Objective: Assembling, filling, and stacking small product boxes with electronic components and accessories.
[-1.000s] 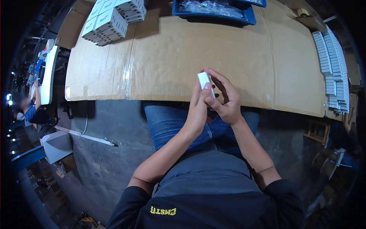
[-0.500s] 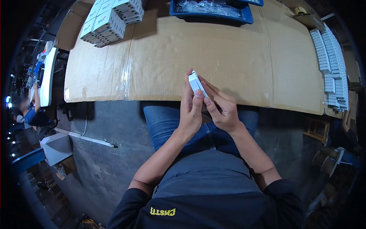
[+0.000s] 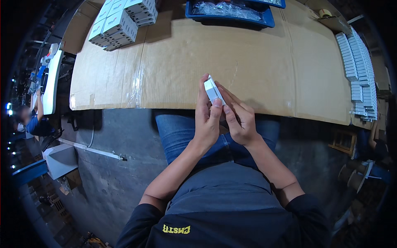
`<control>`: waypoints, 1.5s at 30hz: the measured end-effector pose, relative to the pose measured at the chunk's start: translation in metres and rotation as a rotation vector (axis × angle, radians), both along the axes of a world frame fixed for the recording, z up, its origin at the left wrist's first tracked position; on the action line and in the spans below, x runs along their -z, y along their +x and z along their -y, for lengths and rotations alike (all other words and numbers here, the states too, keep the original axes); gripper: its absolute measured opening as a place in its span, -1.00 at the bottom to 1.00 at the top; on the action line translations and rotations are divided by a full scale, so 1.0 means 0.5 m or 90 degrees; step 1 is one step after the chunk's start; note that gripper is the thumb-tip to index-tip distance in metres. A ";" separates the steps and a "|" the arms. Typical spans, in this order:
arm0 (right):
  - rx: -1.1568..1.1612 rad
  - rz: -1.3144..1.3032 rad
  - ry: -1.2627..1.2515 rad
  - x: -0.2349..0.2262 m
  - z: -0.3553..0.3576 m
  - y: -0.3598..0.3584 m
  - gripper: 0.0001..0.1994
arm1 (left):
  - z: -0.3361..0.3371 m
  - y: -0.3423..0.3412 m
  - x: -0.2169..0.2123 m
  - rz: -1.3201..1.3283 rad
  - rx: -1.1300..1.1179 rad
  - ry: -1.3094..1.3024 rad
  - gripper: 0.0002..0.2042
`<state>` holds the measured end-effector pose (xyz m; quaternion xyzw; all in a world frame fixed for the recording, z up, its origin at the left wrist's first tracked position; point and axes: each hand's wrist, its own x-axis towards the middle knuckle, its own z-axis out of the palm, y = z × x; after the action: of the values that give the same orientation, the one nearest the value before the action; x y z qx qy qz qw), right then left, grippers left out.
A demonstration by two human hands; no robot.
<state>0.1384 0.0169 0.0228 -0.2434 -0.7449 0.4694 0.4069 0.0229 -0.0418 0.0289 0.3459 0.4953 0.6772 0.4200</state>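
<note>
Both hands hold a small white box-like object (image 3: 212, 90), tilted, just above the near edge of the table. My left hand (image 3: 206, 120) wraps its left side, with the thumb pressed on the near end and a fingertip at the far end. My right hand (image 3: 245, 124) closes on the right side, its thumb by the near corner and its fingers along the edge. A thin seam runs lengthwise down the object. The fingers hide its underside, and I cannot make out its exact kind.
Cardboard covers the table (image 3: 186, 62). White printed boxes (image 3: 120, 27) are stacked at the far left. Blue trays (image 3: 231, 18) with clear plastic bags stand at the back. Many slim white boxes (image 3: 359, 70) pile up at the right edge. Another person (image 3: 39, 122) sits at the far left.
The white object has turned slightly in my hands, showing a bit more of its seam. My thumbs have shifted a little; both hands stay in nearly the same place.
</note>
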 end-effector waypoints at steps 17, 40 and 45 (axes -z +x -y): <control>-0.074 -0.127 -0.550 -0.050 0.024 -0.032 -0.45 | -0.005 -0.034 0.104 -0.259 -0.068 0.078 -0.09; 0.024 -0.154 -0.538 -0.036 0.055 -0.055 -0.61 | -0.014 -0.022 0.084 -0.325 -0.136 0.082 0.14; 0.017 -0.120 -0.490 -0.041 0.059 -0.046 -0.56 | -0.021 -0.013 0.091 -0.306 -0.189 0.090 -0.06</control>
<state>0.1155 -0.0124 0.0433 -0.3438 -0.4709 0.7290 0.3587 0.0166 -0.0314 -0.0165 0.4483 0.5776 0.6627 0.1617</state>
